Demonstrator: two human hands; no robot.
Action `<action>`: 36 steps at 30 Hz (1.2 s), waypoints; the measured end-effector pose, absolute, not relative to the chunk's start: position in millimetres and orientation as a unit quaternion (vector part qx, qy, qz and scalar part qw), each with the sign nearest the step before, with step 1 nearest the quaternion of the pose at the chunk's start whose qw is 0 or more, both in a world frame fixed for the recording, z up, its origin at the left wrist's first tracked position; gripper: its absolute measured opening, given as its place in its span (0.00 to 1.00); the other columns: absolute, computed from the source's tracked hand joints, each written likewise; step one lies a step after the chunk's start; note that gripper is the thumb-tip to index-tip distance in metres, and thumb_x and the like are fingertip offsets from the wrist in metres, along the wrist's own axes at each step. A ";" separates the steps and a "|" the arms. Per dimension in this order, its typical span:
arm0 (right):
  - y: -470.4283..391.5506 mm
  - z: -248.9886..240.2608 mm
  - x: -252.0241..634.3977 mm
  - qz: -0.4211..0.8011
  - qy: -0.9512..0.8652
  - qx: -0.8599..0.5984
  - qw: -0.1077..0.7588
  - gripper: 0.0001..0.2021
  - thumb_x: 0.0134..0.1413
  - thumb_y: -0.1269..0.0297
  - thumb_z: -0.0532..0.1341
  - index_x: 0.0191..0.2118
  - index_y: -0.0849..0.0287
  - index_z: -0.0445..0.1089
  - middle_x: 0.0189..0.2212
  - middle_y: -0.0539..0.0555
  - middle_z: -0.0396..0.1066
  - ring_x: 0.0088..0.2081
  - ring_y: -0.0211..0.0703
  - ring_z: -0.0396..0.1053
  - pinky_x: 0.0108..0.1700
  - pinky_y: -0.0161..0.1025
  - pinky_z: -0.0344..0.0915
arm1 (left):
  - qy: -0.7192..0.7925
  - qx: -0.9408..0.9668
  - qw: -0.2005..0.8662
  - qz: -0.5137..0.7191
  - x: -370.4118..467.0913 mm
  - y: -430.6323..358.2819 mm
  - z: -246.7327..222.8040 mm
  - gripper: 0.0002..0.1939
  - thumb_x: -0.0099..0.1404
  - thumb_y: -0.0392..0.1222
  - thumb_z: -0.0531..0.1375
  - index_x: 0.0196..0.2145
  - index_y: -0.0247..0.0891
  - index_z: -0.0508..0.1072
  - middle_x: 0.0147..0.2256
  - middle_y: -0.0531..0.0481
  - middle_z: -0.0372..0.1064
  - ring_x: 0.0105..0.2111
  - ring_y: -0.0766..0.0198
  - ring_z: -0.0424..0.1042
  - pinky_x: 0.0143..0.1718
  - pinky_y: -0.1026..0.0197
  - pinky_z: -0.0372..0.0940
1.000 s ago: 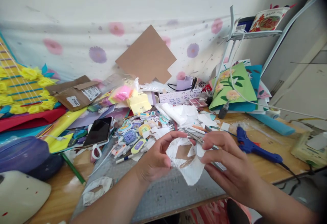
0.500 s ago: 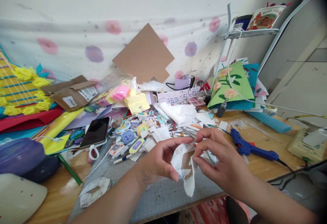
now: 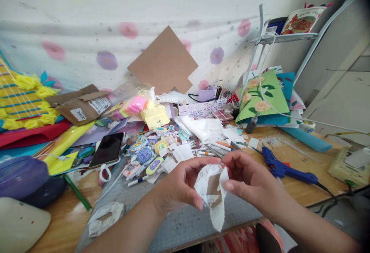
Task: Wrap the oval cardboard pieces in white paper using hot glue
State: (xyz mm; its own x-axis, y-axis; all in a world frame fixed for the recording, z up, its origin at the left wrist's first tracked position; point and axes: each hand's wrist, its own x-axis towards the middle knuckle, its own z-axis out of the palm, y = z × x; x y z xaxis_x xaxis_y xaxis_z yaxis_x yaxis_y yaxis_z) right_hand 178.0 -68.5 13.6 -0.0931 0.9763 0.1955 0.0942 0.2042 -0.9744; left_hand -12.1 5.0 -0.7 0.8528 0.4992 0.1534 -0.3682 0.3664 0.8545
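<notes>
Flower-printed cloth (image 3: 86,45) hangs beyond both grips, behind a wooden worktop (image 3: 315,160); a grey mat (image 3: 185,222) lies beneath them. Your left grip (image 3: 180,185) pinches a white-covered piece (image 3: 204,180) at its left side, thumb in front, index finger along the top. Your right grip (image 3: 253,178) meets the flap (image 3: 224,178) at the piece's right edge with thumb and index finger; whether it is fully pressed together cannot be told from this view. The piece is held above the mat, between both grips, its brown middle showing and one pointed white tail (image 3: 217,216) hanging below.

Support the piece with your left grip, apply light right-thumb pressure and smooth inward from the edge; the thin covering may tear if pulled.

Count: two covered pieces, one between the grips and a second piece (image 3: 105,218) flat on the mat, left of your left grip; one blue glue gun (image 3: 289,171), right of your right grip; one phone (image 3: 106,151) and one green pencil (image 3: 76,192), left of your left grip; small decorated cutouts (image 3: 144,154), beyond your left grip, too heaped to count
</notes>
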 end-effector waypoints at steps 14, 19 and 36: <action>-64.1 18.0 166.4 0.563 -0.476 -0.432 0.519 0.17 0.40 0.56 0.70 0.29 0.58 0.63 0.20 0.44 0.65 0.22 0.31 0.61 0.24 0.29 0.59 | 0.043 0.518 0.822 0.234 -9.6 4.0 -1.1 0.40 0.35 0.43 0.74 0.49 0.42 0.72 0.43 0.44 0.74 0.45 0.51 0.71 0.48 0.54 0.60; -60.0 13.6 167.9 0.534 -0.500 -0.461 0.503 0.17 0.42 0.53 0.68 0.27 0.58 0.62 0.18 0.42 0.62 0.18 0.29 0.58 0.20 0.29 0.56 | 0.038 0.517 0.828 0.214 -8.4 2.6 -0.6 0.40 0.36 0.43 0.74 0.50 0.40 0.71 0.42 0.41 0.75 0.46 0.48 0.71 0.46 0.52 0.61; -90.1 12.5 170.1 -0.004 -0.796 -0.398 0.456 0.09 0.53 0.76 0.60 0.40 0.59 0.64 0.32 0.53 0.64 0.33 0.39 0.64 0.32 0.36 0.66 | 0.122 0.428 0.820 0.359 -3.9 -0.3 4.2 0.40 0.32 0.42 0.75 0.46 0.40 0.74 0.48 0.42 0.71 0.50 0.48 0.67 0.50 0.52 0.59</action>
State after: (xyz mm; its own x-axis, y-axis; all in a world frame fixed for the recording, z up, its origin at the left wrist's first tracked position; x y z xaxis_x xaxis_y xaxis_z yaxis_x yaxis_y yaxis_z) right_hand 170.1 -90.1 12.5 -0.2687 0.6295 0.7291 0.6371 0.6838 -0.3557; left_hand -3.9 -0.3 4.2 0.7127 0.6932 0.1070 -0.4844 0.3761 0.7899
